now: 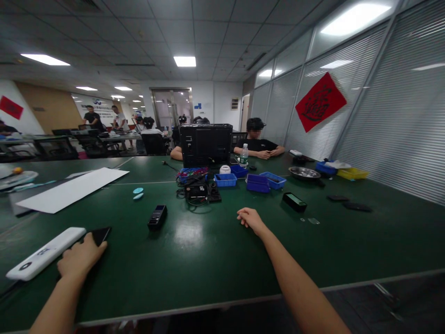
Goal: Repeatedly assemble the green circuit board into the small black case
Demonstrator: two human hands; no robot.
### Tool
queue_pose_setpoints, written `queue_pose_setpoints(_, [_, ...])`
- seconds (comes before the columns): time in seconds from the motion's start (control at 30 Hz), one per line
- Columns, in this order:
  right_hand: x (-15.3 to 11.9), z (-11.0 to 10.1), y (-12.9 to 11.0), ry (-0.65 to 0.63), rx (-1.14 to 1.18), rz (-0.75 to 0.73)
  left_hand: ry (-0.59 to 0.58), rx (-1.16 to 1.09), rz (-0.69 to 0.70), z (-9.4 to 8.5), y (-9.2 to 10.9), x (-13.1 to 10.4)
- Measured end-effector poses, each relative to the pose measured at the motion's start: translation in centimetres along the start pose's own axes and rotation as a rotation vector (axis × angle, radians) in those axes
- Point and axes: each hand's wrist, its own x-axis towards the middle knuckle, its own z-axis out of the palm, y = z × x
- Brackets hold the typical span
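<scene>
At the left of the table, my left hand [79,256] lies over a flat black device [100,234], with its fingers closed around the near part. The covered portion is hidden, and I cannot tell whether it is a phone or a small tablet. Right beside that hand is a long white device [47,253] with a dark button and a cable. My right hand [251,220] rests on the green tabletop with its fingers curled in, and nothing shows in them. Between the hands, nearer the left one, sits a black handheld meter [157,217] with a small screen.
A monitor [206,144] stands mid-table behind tangled cables [196,191] and blue bins [225,180]. To the right are a black box [294,202], a metal bowl [304,174] and a yellow tray [352,173]. A white board [74,189] lies left. A person [259,144] sits opposite.
</scene>
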Motion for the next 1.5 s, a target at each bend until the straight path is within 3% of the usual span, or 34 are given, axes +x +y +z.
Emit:
queue_pose_setpoints(0.13, [-0.1,0.0,-0.2,-0.01,-0.005,0.005,0.042,0.109,-0.052,-0.1,0.4,0.0])
queue_pose_setpoints(0.43, [-0.2,0.1,-0.4,-0.012,-0.007,0.009,0.102,-0.02,0.006,-0.7,0.7,-0.3])
queue_pose_setpoints(0.6, [-0.1,-0.1,-0.2,-0.01,-0.009,0.012,0.121,-0.019,0.02,0.0,-0.3,0.1])
queue_pose_setpoints(0.77, [0.0,-0.1,-0.2,-0.01,-0.025,0.031,0.095,0.014,0.016,0.6,-1.7,0.8])
queue_pose_setpoints(0.97, [-0.2,0.0,-0.5,-0.006,-0.029,0.023,0.072,0.056,0.041,0.1,-1.2,0.6])
queue_pose_setpoints(1.2, [-0.2,-0.1,-0.6,-0.016,-0.039,0.02,0.19,0.12,0.089,0.0,-0.3,0.6])
queue_pose_setpoints(1.5, [-0.1,0.0,-0.5,-0.012,-0.039,0.047,0.363,0.122,0.261,0.0,0.3,-0.2])
